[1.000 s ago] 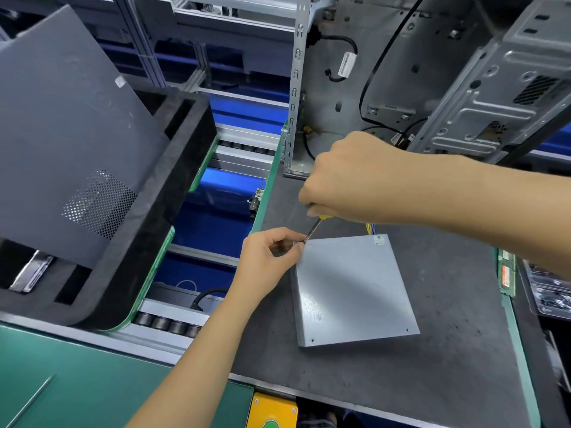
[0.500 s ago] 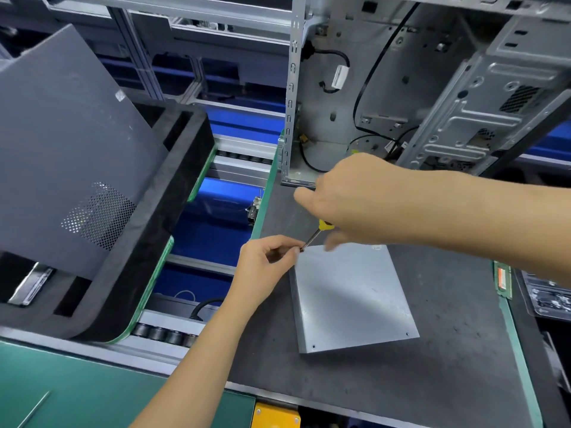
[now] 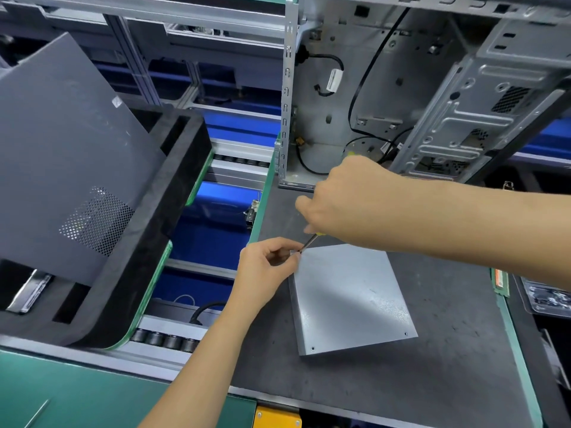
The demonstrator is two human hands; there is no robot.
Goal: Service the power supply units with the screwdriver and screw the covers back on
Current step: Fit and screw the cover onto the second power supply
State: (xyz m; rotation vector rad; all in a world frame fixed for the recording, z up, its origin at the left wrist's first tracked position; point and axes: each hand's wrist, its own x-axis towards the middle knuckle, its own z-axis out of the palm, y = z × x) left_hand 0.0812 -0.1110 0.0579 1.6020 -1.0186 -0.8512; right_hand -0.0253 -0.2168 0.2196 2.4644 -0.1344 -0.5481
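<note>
R hand (image 3: 346,200) wraps the screwdriver (image 3: 310,241) handle, grip closed round it; only a bit of yellow handle and the shaft show below the fist. Shaft runs down and left from that grip, tip at the PSU (image 3: 350,296) cover's far-left corner. L hand (image 3: 267,267) sits right at the tip, thumb and forefinger pinched together there, prob. steadying a screw, too small to confirm. L is the nearer hand to the corner; R is above and right of it. PSU lies flat on the dark tabletop (image 3: 448,350), long axis running away from the tip toward near-right. Two holes at the near edge look unscrewed. Judgement: first corner screw in progress. Room: open PC case (image 3: 386,88) just behind R hand, foam tray (image 3: 148,242) well left.
</note>
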